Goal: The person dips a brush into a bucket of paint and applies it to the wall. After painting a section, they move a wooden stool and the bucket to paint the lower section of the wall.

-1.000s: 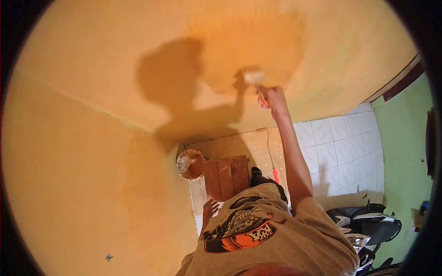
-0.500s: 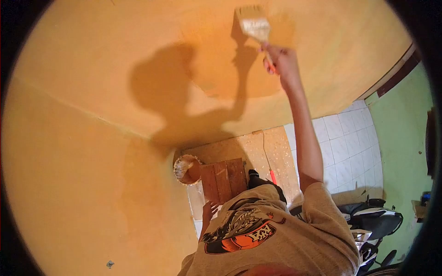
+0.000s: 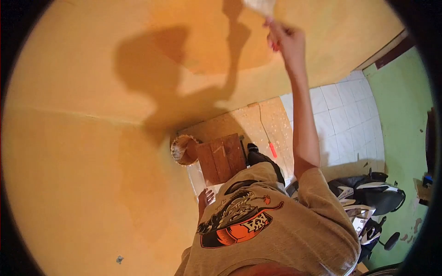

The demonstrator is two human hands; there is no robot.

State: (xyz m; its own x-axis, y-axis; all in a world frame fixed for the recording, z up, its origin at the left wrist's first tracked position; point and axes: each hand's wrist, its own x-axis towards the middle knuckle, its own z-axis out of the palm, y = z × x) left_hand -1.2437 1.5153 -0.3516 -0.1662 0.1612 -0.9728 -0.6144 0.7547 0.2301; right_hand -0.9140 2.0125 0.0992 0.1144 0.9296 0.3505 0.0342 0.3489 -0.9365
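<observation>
At the top edge of the view, my right hand (image 3: 289, 40) is raised and closed around the handle of a wide paintbrush (image 3: 261, 5). The brush is held against or close to the orange wall (image 3: 64, 69); its bristles are cut off by the frame, so contact cannot be seen. A darker orange patch of paint (image 3: 209, 60) surrounds my arm's shadow there. My left hand (image 3: 207, 197) hangs low at my side with fingers apart, holding nothing, near the wooden stool (image 3: 223, 158).
A paint-crusted bucket (image 3: 173, 154) stands in the corner beside the stool. On a speckled board (image 3: 276, 124) lies a paint roller with a red handle (image 3: 272, 150). White tiles (image 3: 340, 101), a parked motorcycle (image 3: 382, 200) and a green wall (image 3: 400, 129) are to the right.
The camera view has tilted down slightly, so the wall and brush sit higher in it and the bristles have left the frame. My right hand still grips the paintbrush.
</observation>
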